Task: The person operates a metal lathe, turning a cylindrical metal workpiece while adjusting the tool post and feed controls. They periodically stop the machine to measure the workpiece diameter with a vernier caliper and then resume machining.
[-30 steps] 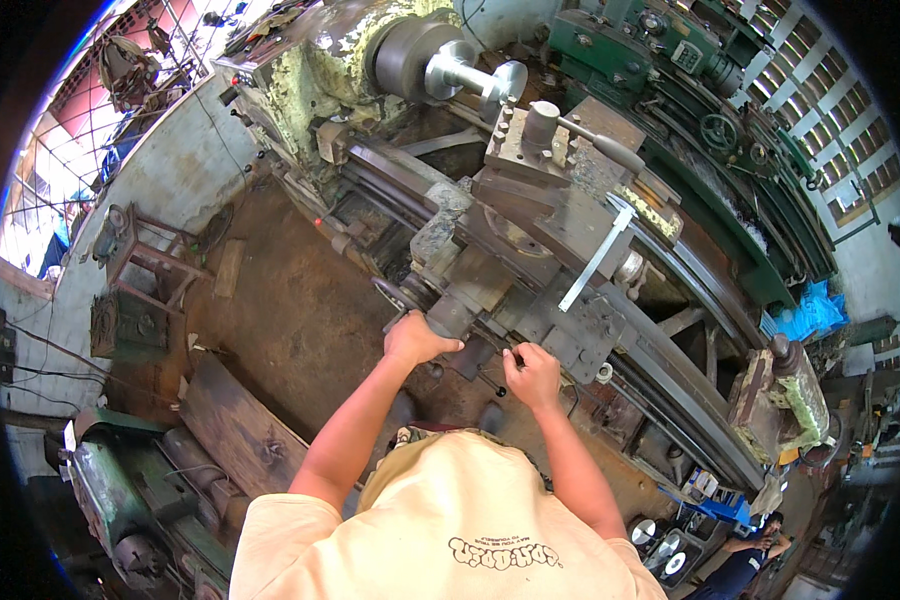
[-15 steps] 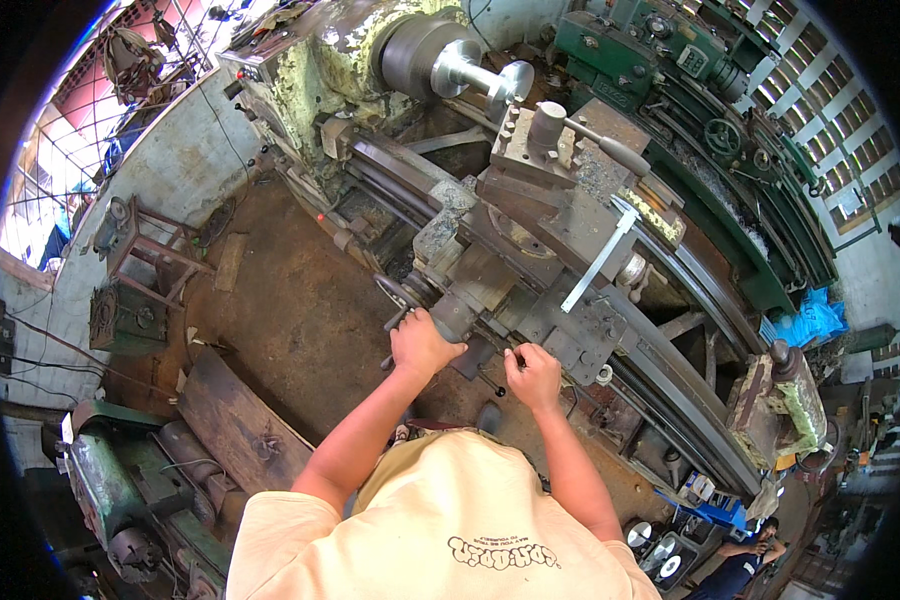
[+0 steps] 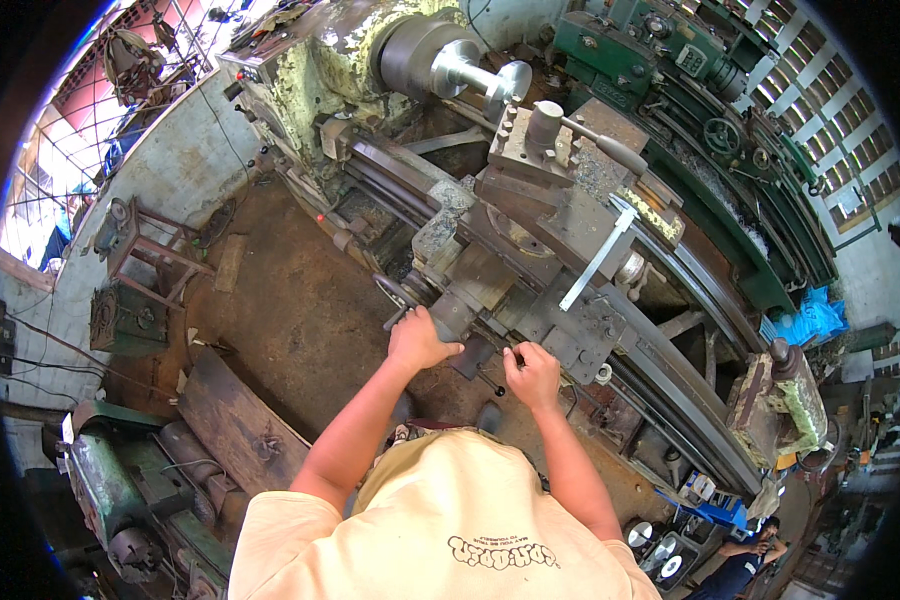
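A large metal lathe fills the middle of the view, with a shiny stepped workpiece (image 3: pixel 467 72) in its chuck (image 3: pixel 410 58). My left hand (image 3: pixel 420 342) is closed at the carriage handwheel (image 3: pixel 394 290), its fingertips partly hidden behind the wheel's hub. To its right, my right hand (image 3: pixel 532 376) is closed with fingers curled round a small crank handle (image 3: pixel 511 354) at the front of the cross slide. Ahead of both hands stands the tool post (image 3: pixel 544 125) with its clamping lever (image 3: pixel 618 152), near the workpiece. A vernier caliper (image 3: pixel 598 258) lies on the carriage.
A green lathe (image 3: pixel 660 60) stands behind at the right. At the bed's right end sits the tailstock (image 3: pixel 785 400). Another green machine (image 3: pixel 110 470) and a wooden board (image 3: pixel 240 410) are at the lower left. A person (image 3: pixel 740 565) is at the lower right.
The carriage, with its tool post and caliper, has shifted very slightly left toward the chuck. My left hand has moved a little left; the right hand stays nearly in place.
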Demonstrator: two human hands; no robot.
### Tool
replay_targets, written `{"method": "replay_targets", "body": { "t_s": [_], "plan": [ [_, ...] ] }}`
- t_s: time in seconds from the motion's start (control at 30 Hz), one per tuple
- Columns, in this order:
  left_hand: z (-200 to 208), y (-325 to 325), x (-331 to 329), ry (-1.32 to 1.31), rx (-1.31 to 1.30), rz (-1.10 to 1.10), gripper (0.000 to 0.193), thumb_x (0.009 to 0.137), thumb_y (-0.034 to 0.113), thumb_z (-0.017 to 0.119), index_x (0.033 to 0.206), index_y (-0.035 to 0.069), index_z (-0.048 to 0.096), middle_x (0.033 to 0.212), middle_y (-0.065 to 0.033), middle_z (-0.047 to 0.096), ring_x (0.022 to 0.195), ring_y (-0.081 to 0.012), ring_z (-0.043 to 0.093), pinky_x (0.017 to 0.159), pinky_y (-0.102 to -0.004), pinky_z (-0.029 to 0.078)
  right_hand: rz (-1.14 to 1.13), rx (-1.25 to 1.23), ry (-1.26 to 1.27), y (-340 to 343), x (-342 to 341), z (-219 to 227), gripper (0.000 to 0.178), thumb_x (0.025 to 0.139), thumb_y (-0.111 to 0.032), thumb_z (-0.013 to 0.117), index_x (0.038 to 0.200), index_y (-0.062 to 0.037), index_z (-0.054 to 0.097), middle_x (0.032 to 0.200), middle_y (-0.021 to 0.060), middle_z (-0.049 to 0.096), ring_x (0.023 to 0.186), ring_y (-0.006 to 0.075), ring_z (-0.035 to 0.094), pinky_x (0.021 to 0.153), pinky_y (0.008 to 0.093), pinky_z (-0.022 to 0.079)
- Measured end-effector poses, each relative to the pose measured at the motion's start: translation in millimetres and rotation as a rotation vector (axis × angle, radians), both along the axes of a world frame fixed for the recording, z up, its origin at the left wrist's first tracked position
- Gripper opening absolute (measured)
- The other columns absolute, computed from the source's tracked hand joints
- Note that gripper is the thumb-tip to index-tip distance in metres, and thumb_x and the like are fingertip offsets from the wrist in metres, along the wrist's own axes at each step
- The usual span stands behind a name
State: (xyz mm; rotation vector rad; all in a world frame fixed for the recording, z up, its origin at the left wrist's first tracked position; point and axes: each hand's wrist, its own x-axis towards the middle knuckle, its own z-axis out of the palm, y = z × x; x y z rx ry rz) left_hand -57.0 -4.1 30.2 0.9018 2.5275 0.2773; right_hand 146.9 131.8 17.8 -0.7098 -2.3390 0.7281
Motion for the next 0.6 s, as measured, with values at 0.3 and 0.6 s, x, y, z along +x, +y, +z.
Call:
{"method": "replay_targets", "body": {
  "t_s": [0.3, 0.6],
  "plan": [
    [-17, -9, -43, -0.558, 0.194, 0.110, 0.099, 0.067, 0.056, 0.092, 0.132, -0.012, 0.063, 0.131, -0.0276, 0.069, 0.121, -0.0369, 0.068, 0.106, -0.0419, 0.050, -0.005, -0.013, 0.023, -1, 1, -1, 0.019, 0.089, -0.018, 0.077, 0.079, -0.0056, 0.067, 0.075, 0.0114, 0.067, 0.064, 0.0350, 0.066, 0.058, 0.0437, 0.052],
    [-27, -19, -52, -1.006, 0.339, 0.295, 0.087, 0.080, 0.045, 0.088, 0.141, -0.008, 0.058, 0.134, -0.0171, 0.068, 0.123, -0.0291, 0.063, 0.108, -0.0394, 0.046, -0.018, 0.000, 0.011, 0, 1, -2, 0.019, 0.089, -0.019, 0.077, 0.079, -0.0056, 0.067, 0.074, 0.0109, 0.068, 0.063, 0.0338, 0.066, 0.057, 0.0433, 0.052]
  ]
}}
